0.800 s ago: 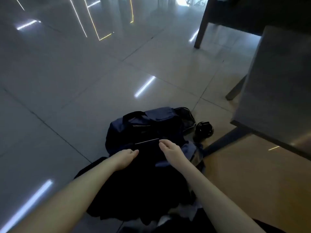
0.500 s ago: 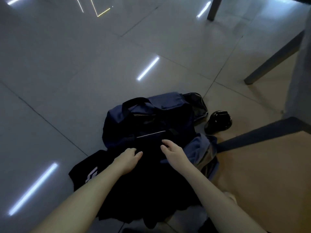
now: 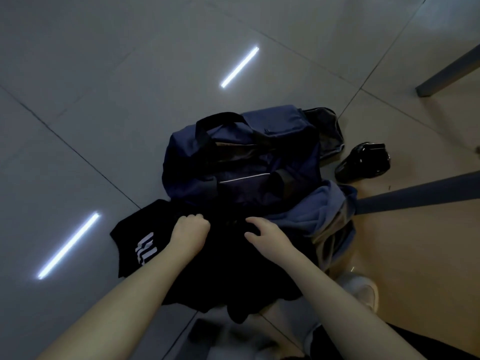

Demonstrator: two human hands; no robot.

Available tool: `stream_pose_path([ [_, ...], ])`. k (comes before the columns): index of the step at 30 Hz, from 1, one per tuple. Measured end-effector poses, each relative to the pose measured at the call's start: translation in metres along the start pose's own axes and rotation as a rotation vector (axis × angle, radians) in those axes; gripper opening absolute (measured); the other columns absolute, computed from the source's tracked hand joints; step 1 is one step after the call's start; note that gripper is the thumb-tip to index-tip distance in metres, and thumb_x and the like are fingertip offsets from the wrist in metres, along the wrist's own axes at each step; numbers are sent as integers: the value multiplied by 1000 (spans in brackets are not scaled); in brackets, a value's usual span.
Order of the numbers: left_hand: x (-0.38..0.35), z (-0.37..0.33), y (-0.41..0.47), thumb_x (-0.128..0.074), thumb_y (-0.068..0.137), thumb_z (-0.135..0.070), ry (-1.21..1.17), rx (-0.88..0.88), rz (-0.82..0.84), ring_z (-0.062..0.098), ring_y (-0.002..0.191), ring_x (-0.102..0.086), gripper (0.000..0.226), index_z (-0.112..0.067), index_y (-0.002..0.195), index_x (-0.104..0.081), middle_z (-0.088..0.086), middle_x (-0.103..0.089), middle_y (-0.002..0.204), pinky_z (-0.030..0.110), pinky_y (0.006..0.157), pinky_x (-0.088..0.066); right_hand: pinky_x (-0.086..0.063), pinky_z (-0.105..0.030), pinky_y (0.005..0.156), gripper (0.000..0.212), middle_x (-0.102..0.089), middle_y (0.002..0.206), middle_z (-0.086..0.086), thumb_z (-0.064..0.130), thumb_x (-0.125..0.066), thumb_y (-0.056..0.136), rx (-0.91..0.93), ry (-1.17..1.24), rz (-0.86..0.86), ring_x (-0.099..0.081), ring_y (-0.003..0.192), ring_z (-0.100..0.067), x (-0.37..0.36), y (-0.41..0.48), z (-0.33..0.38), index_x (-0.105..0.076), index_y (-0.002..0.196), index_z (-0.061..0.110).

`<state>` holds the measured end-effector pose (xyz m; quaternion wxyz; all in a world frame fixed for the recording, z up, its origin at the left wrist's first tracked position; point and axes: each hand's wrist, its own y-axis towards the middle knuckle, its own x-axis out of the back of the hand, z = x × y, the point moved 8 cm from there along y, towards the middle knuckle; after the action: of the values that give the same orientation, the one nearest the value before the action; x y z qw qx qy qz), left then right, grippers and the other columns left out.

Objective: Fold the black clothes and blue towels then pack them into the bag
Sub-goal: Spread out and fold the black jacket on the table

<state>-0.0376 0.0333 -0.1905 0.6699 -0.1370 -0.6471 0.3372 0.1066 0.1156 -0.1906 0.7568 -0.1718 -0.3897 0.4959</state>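
The left hand (image 3: 191,233) curls its fingers tight into the black clothes (image 3: 220,276), heaped directly under both hands; the right hand (image 3: 268,236) has fingers bent and spread on the same cloth, whether pinching it I cannot tell. The bag (image 3: 272,120) lies just beyond the fingertips, its long axis left to right, with the blue towel (image 3: 317,216) just right of the right fingers

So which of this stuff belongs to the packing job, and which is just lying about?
Job: black clothes with white print; crumpled blue towel; navy fabric duffel bag.
Lying about: glossy black object by the bag; grey table leg.
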Motion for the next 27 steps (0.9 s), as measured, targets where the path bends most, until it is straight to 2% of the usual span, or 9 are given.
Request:
stream_pose_path([
  [1,-2,2,1,-52,94,-17,-20,-10,-8,23,99,-57,17,-11,103,-64,6,-58,106,28,72,-33,-30,-23,106,48,-42,146,1,26,-53,96,10,-14,2,-38,133,-15,-1,-1,4,-42,142,16],
  [4,15,13,-8,-50,96,-28,-155,-37,-57,22,102,-54,20,-17,105,-64,1,-56,109,30,76,-33,-32,-26,106,49,-42,146,1,27,-53,96,37,-60,20,-38,133,-16,-3,-6,15,-42,142,17],
  [8,27,28,-27,-48,97,-30,-535,-37,64,18,83,-56,16,-22,83,-51,-2,-55,90,31,70,-41,-33,-28,108,50,-41,147,2,28,-53,95,62,-94,52,-38,134,-16,-2,-15,34,-41,143,20],
  [10,42,39,-37,-46,98,-31,-637,-15,31,15,73,-54,23,-24,76,-49,-2,-56,81,32,67,-43,-33,-30,109,52,-41,147,2,29,-54,95,82,-108,64,-38,134,-16,0,-20,45,-40,144,22],
  [16,96,65,-72,-43,100,-27,-860,7,-5,11,60,-45,24,-22,77,-50,-2,-51,70,25,56,-36,-38,-30,106,59,-41,146,1,31,-60,91,160,-83,67,-40,132,-16,6,-45,89,-37,145,25],
  [20,142,73,-102,-46,99,-24,-1037,-41,-46,9,63,-47,25,-23,75,-53,-3,-50,69,30,66,-39,-39,-31,106,72,-42,146,0,33,-70,83,245,-35,24,-44,129,-16,9,-64,123,-35,146,23],
  [23,170,70,-127,-47,99,-21,-1181,-78,-41,10,69,-53,23,-16,80,-58,0,-55,74,25,67,-43,-42,-36,103,81,-41,144,3,35,-74,77,317,10,-41,-48,124,-17,13,-80,148,-34,146,24],
  [25,188,69,-143,-47,100,-21,-1236,-91,-54,13,68,-51,22,-13,81,-57,2,-53,73,23,63,-42,-46,-38,97,67,-50,134,1,32,-72,78,358,7,-105,-54,114,-19,17,-90,163,-46,139,20],
  [27,204,71,-157,-47,99,-22,-1233,-101,-84,18,69,-47,21,-11,84,-56,5,-49,73,27,62,-38,-49,-39,85,31,-58,108,-1,23,-68,83,393,12,-225,-58,95,-20,32,-106,177,-63,112,12],
])
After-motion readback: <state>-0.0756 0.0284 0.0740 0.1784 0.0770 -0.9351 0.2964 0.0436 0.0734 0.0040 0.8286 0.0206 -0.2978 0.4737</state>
